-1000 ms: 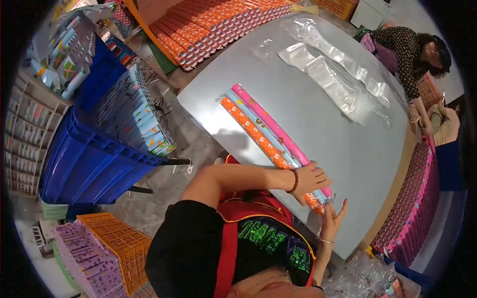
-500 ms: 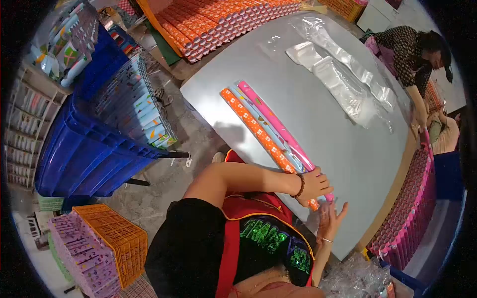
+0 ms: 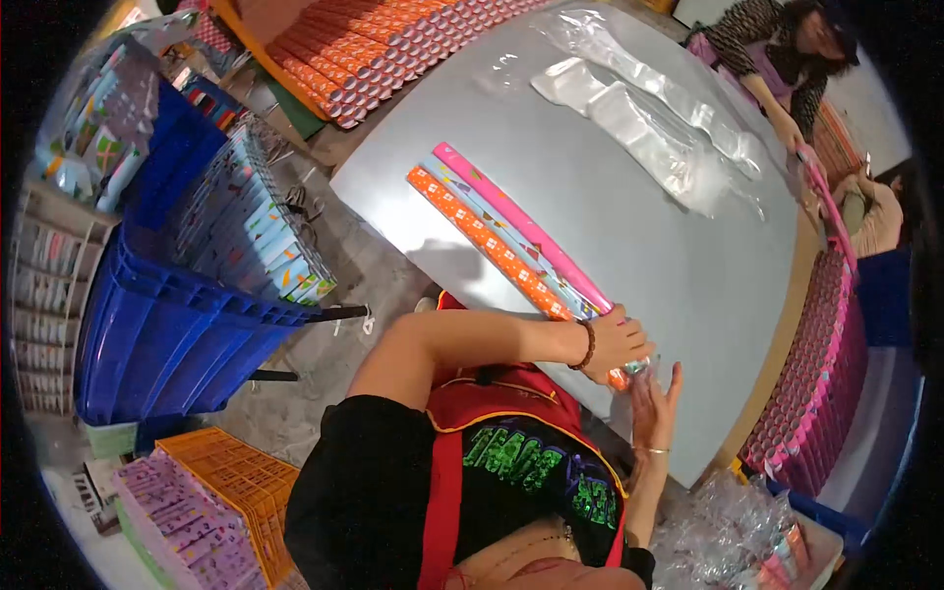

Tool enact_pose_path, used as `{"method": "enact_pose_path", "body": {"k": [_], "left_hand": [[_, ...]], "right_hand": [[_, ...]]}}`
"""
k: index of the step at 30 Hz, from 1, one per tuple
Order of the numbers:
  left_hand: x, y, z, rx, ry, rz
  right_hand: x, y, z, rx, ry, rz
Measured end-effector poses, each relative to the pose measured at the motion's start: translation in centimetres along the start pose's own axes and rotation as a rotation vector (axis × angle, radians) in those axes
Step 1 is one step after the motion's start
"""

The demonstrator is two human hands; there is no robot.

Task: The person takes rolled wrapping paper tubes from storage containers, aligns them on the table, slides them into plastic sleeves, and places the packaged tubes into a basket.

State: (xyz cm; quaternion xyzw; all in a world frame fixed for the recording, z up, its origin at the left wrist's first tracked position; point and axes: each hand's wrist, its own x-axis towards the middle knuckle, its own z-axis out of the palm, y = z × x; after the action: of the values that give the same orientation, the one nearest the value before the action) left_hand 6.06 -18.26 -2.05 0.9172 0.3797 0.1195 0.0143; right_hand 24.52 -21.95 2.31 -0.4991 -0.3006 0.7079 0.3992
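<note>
Three wrapping paper rolls lie side by side, slanting across the table: an orange roll with white flowers, a light blue patterned roll and a pink roll. Clear film shines around their near ends. My left hand, a beaded bracelet at its wrist, is closed over these near ends from above. Just beyond, my right hand is held against the ends, its fingers stretched and one digit apart. Part of its palm side is hidden by film and glare.
Clear plastic sleeves lie on the grey table. Pink rolls are stacked along its right edge, orange rolls behind. A co-worker stands at far right. Blue crates stand left; crumpled plastic sits lower right.
The view has shifted slightly. Both my hands remain at the rolls' near ends, with film now visible between them. The co-worker's hands now have a pink roll raised at the table edge.
</note>
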Motion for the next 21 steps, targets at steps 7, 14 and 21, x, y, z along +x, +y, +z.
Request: {"method": "enact_pose_path", "body": {"k": [7, 14, 21], "left_hand": [[0.2, -0.4, 0.3, 0.062, -0.018, -0.024], [0.8, -1.1, -1.7, -0.037, -0.211, -0.077], [-5.0, -5.8, -3.7, -0.071, -0.108, -0.172]], "right_hand": [[1.2, 0.0, 0.3, -0.095, -0.071, 0.01], [0.8, -1.3, 0.7, -0.212, -0.068, -0.057], [1.7, -0.8, -5.0, -0.321, 0.087, -0.269]]}}
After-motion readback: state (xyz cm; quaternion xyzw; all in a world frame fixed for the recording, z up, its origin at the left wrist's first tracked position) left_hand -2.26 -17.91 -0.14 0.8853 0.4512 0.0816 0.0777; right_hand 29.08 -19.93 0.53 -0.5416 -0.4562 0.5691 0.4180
